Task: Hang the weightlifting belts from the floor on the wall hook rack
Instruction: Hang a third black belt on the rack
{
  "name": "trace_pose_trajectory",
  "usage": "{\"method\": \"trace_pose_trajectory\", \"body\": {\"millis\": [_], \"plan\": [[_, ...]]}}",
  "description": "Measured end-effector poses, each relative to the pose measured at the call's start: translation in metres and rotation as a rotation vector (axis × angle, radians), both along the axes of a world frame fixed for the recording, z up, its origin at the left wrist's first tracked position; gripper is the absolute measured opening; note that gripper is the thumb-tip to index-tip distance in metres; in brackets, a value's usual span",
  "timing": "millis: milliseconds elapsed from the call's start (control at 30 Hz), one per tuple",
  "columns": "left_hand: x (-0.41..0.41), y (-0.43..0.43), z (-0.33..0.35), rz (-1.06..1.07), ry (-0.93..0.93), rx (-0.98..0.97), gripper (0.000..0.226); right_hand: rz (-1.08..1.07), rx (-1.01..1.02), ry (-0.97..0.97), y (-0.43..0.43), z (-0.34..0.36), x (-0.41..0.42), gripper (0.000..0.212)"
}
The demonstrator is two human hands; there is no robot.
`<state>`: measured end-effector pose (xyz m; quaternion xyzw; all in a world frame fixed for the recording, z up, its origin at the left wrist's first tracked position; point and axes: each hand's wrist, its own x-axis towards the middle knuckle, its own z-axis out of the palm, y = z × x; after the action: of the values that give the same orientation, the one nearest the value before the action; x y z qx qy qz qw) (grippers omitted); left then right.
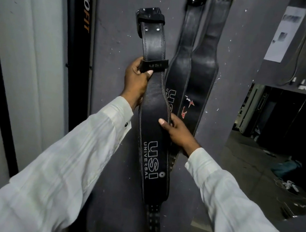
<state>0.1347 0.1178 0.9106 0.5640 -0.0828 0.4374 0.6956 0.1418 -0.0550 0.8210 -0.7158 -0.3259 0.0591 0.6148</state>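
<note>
I hold a black leather USI weightlifting belt (153, 127) upright against the grey wall (115, 52), its buckle end up near the top. My left hand (136, 78) grips its narrow upper strap at the small USI loop. My right hand (175, 132) grips the wide middle of the belt from the right edge. Two more black belts hang on the wall just to the right: another USI belt (180, 69) and one with a red logo (203, 68). The hook rack itself lies above the frame, out of view.
A white panel (19, 59) and a black post with orange lettering (83, 19) stand at the left. To the right, a paper notice (283, 33) hangs on the wall above a dark opening with clutter on the floor (278, 161).
</note>
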Motion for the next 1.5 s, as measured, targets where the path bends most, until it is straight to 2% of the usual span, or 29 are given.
{"method": "trace_pose_trajectory", "body": {"millis": [133,233,300,467,533,633,700,800,867,933,1067,1200,1333,1433,1500], "plan": [[0.004,0.002,0.006,-0.007,0.003,-0.016,0.044,-0.245,-0.028,-0.180,0.012,-0.013,0.002,0.038],[0.006,0.004,0.006,-0.038,0.018,-0.058,0.044,-0.118,0.012,-0.067,0.013,-0.016,0.004,0.045],[0.007,0.003,0.013,-0.039,0.024,-0.065,0.043,-0.074,-0.034,-0.015,0.014,-0.018,0.006,0.051],[0.005,0.000,0.031,-0.009,0.022,-0.015,0.047,-0.326,-0.078,-0.155,0.031,-0.024,0.004,0.047],[0.003,0.001,0.033,-0.007,0.005,-0.011,0.047,-0.285,-0.036,-0.138,0.029,-0.023,0.002,0.046],[0.001,0.002,0.036,-0.026,-0.010,-0.001,0.046,-0.113,-0.026,0.006,0.019,-0.026,0.001,0.058],[0.001,0.002,0.042,-0.037,-0.013,0.003,0.045,-0.163,-0.126,-0.050,0.018,-0.035,-0.001,0.063],[-0.003,0.000,0.048,-0.076,0.003,0.011,0.046,-0.230,-0.130,-0.095,0.018,-0.039,-0.004,0.064],[-0.007,-0.001,0.050,-0.134,0.030,0.014,0.051,-0.136,-0.064,-0.018,0.013,-0.024,-0.006,0.058],[-0.008,-0.005,0.050,-0.186,0.079,0.026,0.053,-0.026,0.092,0.017,0.010,0.005,-0.008,0.042],[-0.011,-0.029,0.041,-0.257,0.107,0.047,0.052,-0.064,0.369,-0.087,0.019,0.082,-0.005,0.024],[-0.023,-0.048,0.041,-0.289,0.105,0.182,0.051,-0.001,0.621,0.002,0.022,0.111,0.008,0.030],[-0.029,-0.036,0.032,-0.332,0.150,0.425,0.066,0.061,0.744,0.077,0.023,0.112,0.010,0.031],[-0.036,-0.018,0.005,-0.425,0.316,0.538,0.083,0.073,0.775,0.037,0.025,0.114,0.010,0.025],[-0.037,-0.003,-0.018,-0.494,0.444,0.549,0.070,0.043,0.779,0.005,0.023,0.118,0.009,0.024]]}}
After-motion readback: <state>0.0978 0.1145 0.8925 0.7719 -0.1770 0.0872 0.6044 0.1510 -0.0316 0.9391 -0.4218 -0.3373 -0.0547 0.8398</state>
